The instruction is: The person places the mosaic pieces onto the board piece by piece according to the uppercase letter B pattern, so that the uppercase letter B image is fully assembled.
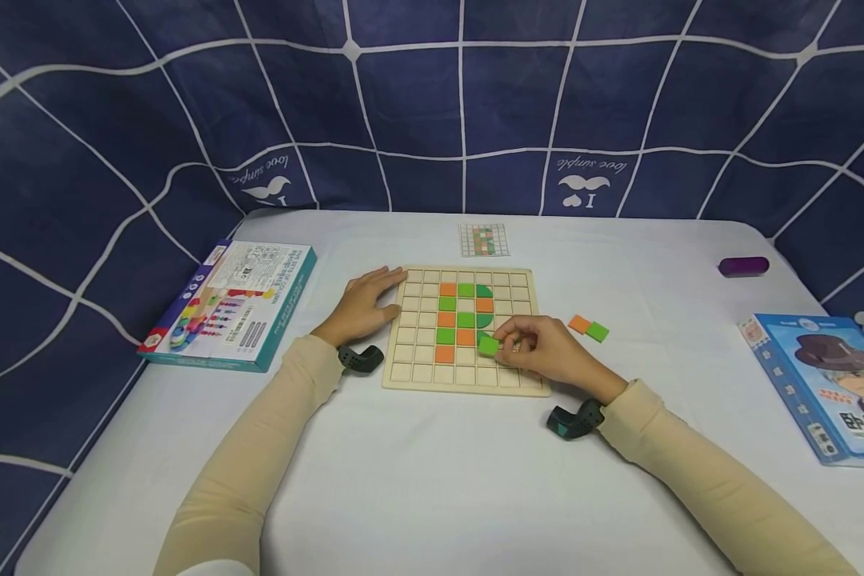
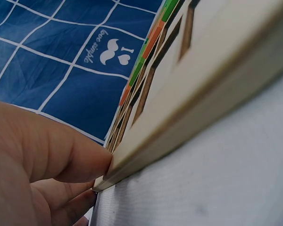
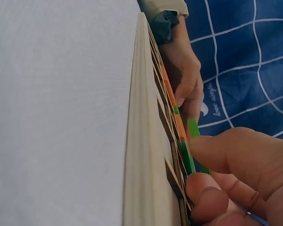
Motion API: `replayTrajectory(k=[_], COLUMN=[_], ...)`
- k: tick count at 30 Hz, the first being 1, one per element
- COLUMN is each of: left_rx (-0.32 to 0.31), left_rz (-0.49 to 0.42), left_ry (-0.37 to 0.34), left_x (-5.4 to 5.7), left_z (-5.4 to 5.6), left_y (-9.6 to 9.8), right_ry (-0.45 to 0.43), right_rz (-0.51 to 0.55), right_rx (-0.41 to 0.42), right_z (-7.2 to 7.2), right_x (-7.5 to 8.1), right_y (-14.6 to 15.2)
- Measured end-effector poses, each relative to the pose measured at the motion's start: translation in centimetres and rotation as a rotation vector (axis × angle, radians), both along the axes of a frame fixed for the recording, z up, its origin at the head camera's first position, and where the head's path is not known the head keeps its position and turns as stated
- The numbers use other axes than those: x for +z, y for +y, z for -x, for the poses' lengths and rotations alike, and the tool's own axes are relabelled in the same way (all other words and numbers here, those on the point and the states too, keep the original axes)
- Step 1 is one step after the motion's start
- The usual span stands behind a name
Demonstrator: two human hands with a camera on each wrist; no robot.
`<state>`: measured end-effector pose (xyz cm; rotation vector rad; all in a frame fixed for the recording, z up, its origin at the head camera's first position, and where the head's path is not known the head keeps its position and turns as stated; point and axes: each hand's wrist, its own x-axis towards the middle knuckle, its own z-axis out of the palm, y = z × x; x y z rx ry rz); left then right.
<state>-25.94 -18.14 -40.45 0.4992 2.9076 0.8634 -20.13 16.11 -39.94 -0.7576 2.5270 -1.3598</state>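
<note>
A wooden grid board [image 1: 412,373] lies on the white table, with orange and light green square tiles and dark green rounded tiles set in its middle cells. My left hand [image 1: 363,302] rests at the board's upper left edge, fingers extended; its thumb [image 2: 87,162] touches the edge in the left wrist view. Low over the board's lower middle, my right hand [image 1: 543,350] pinches a light green square tile [image 1: 488,346] between thumb and fingers. That tile [image 3: 193,128] is tilted above the grid, partly covering a dark green tile [image 3: 187,157].
Behind the board lies a small pattern card [image 1: 485,240]. Loose orange [image 1: 579,323] and green [image 1: 598,331] square tiles sit to its right. A toy box [image 1: 230,304] is at left; a blue box [image 1: 828,384] and a purple oblong object [image 1: 744,266] are at right.
</note>
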Motion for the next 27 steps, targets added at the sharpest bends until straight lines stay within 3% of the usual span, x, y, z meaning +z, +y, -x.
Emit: replayTrajectory(k=[7, 20, 27], left_rx=[-0.003, -0.008, -0.009], left_rz=[-0.005, -0.009, -0.012], left_ry=[0.004, 0.008, 0.007], left_x=[0.0, -0.1, -0.1], left_z=[0.0, 0.1, 0.1], left_y=[0.0, 0.0, -0.1], right_ry=[0.031, 0.011, -0.122], right_rz=[-0.029, -0.017, 0.081], right_rx=[0.029, 0.054, 0.051], right_z=[0.0, 0.1, 0.6], right_x=[-0.3, -0.1, 0.8], right_y=[0.0, 0.2, 1.4])
